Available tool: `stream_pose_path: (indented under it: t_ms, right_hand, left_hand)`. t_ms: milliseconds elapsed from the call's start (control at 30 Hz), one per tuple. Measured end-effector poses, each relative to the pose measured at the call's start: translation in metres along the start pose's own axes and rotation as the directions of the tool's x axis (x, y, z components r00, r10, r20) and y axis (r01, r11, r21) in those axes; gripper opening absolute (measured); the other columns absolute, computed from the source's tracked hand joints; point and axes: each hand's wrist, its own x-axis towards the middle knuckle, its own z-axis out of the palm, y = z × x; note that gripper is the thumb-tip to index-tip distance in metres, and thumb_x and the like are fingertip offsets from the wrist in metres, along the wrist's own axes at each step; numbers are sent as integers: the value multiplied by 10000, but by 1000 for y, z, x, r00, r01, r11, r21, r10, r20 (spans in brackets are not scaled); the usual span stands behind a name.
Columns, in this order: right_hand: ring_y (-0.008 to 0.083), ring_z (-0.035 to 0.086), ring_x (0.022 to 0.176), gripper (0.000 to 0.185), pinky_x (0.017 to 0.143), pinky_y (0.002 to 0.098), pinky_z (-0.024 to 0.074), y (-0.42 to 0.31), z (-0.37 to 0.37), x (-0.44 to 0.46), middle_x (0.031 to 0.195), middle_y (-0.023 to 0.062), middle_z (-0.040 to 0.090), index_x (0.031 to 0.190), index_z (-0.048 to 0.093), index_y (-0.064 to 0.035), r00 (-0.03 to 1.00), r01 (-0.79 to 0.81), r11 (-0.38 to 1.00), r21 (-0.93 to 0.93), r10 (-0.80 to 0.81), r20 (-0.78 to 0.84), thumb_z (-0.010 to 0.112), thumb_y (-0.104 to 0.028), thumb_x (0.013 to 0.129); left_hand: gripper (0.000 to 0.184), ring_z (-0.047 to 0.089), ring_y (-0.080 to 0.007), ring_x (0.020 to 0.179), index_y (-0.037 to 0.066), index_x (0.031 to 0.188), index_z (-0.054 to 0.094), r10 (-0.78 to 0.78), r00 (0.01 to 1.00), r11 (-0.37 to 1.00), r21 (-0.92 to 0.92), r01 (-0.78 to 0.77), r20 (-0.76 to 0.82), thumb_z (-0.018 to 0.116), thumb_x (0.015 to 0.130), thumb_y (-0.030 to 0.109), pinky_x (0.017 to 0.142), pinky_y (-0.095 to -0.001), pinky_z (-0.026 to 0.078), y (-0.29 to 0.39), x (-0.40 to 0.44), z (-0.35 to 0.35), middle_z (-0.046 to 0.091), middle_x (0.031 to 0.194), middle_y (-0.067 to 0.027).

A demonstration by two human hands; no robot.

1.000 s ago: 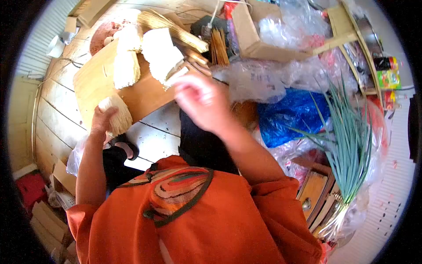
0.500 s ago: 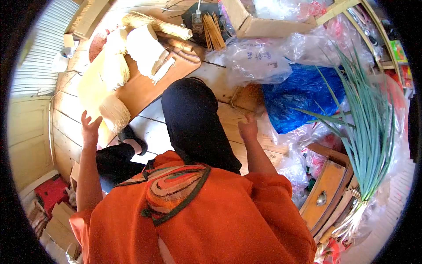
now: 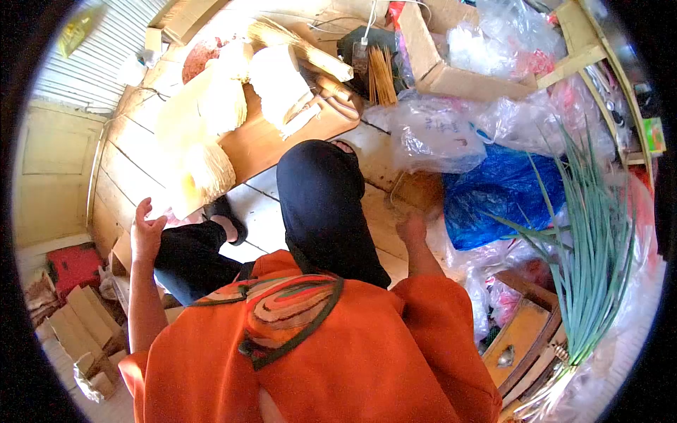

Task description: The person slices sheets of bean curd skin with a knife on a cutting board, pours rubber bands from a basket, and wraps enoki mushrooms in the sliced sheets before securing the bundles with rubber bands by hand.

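My left hand (image 3: 147, 231) is raised at the left beside my bent leg, its fingers apart and nothing in it. Closest ahead of it is a pale bundle of straw-like strands (image 3: 210, 173) with a fanned end, on the floor near my foot. My right hand (image 3: 411, 227) hovers right of my knee, its fingers smeared by motion, so I cannot tell whether it holds anything. Near it lie a brown square piece (image 3: 417, 190) and a crumpled blue plastic bag (image 3: 493, 201). Neither hand touches the straw bundles.
A brown board (image 3: 264, 148) lies ahead, with more pale bundles on it. Thin sticks (image 3: 381, 76), clear plastic bags (image 3: 434, 134) and a cardboard box (image 3: 476, 79) stand beyond. On the right are long green onions (image 3: 596, 254) and a wooden drawer (image 3: 520, 335). Cardboard pieces (image 3: 88, 321) lie at left.
The view has shifted, so the floor items appear further right and lower. My left hand stays raised with fingers apart. My right hand has lowered slightly and its fingers are now blurred.
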Motion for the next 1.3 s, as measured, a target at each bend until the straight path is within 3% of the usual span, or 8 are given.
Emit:
stream_pose_path:
  t_ms: [333, 433, 500, 667, 933, 1167, 1267, 1300]
  right_hand:
    - [395, 623, 887, 242, 788, 463, 510, -25, -83, -103, 926, 221, 641, 851, 665, 4, 999, 33, 976, -214, -25, 42, 665, -217, 750]
    - [394, 621, 866, 240, 768, 476, 500, -44, -110, -115, 908, 213, 643, 826, 666, -15, 988, 151, 973, -177, -152, 6, 662, -246, 762]
    - [387, 619, 842, 248, 739, 482, 490, -28, -112, -109, 868, 204, 648, 823, 676, -40, 926, 304, 934, -186, -336, -173, 671, -282, 767]
    - [362, 614, 810, 270, 720, 461, 475, -9, -166, -133, 782, 178, 630, 773, 640, -45, 963, 268, 939, -214, -263, 54, 688, -310, 766]
    - [360, 591, 828, 183, 758, 460, 468, -8, -268, -208, 874, 158, 621, 847, 638, -43, 960, 230, 956, -181, -254, -121, 669, -202, 762]
    - [289, 559, 738, 75, 688, 391, 455, -100, -342, -219, 809, 139, 566, 822, 578, -13, 779, 462, 840, -284, -538, -324, 616, -62, 780]
    - [344, 553, 863, 143, 795, 427, 435, -141, -362, -204, 880, 138, 582, 881, 574, -41, 753, 462, 817, -344, -567, -334, 644, -91, 767]
    - [350, 549, 882, 143, 806, 429, 430, -156, -367, -198, 897, 140, 582, 883, 571, -39, 667, 502, 768, -398, -637, -386, 644, -93, 772]
  left_hand:
    - [610, 667, -245, 872, 53, 1328, 470, 106, 994, 993, -60, -105, 22, 678, 770, 191, 782, -351, 526, 10, 12, 4, 584, 1223, -206]
    - [615, 676, -236, 850, 49, 1330, 469, 97, 995, 989, -112, -93, 30, 679, 768, 180, 769, -334, 528, 13, 12, 3, 582, 1227, -204]
    - [613, 608, -158, 779, 54, 1354, 446, 93, 995, 964, -252, -80, 39, 671, 785, 93, 698, -283, 506, -3, 19, 10, 534, 1274, -173]
    - [596, 680, -245, 884, 98, 1317, 495, 36, 999, 997, -66, -36, 6, 674, 773, 264, 837, -351, 505, 27, -4, -9, 605, 1235, -150]
    - [569, 684, -226, 888, 84, 1305, 506, 25, 1000, 986, -163, -25, 3, 676, 790, 260, 822, -346, 515, 16, -7, -17, 655, 1131, -159]
    - [554, 654, -204, 870, 26, 1318, 471, 79, 997, 924, -374, -83, -26, 665, 821, 177, 802, -324, 515, 21, -5, -15, 564, 1279, -164]
    - [530, 640, -188, 866, 36, 1308, 479, 87, 996, 906, -415, -81, -3, 667, 834, 183, 797, -325, 517, 39, -16, -29, 573, 1255, -141]
    - [530, 640, -188, 866, 36, 1308, 479, 81, 997, 904, -421, -80, -15, 667, 834, 183, 797, -325, 517, 35, -15, -27, 573, 1255, -141]
